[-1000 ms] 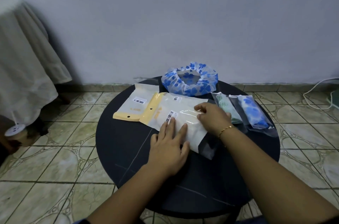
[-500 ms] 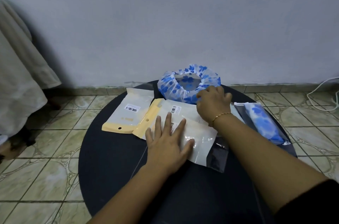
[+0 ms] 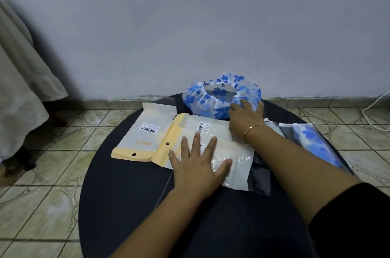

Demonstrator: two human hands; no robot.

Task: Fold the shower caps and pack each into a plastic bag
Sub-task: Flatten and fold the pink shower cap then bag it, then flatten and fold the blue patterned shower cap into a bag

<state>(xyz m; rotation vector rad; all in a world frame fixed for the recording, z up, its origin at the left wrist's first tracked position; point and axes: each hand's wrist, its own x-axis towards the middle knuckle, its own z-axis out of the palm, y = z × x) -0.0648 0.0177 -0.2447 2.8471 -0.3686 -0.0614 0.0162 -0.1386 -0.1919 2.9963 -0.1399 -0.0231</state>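
Observation:
A blue-flowered shower cap [image 3: 202, 99] sits puffed up at the far edge of the round dark table [image 3: 126, 205]. My right hand [image 3: 244, 118] reaches onto its near right side, with the fingers curled into the plastic. My left hand [image 3: 196, 164] lies flat with spread fingers on an empty clear bag with a yellow strip [image 3: 234, 152], one of a small overlapping pile. Another empty bag [image 3: 143, 137] lies to the left. A packed bag holding a folded blue cap [image 3: 314, 141] lies at the right, and another packed bag [image 3: 272, 126] is mostly hidden behind my right wrist.
The table stands close to a pale wall on a tiled floor. A light cloth [image 3: 19, 88] hangs at the left. A white cable [image 3: 371, 109] runs along the floor at the far right.
My right hand left the bag pile and moved back to the shower cap, now holding its near side. My left hand stayed pressed on the bag. The camera moved closer.

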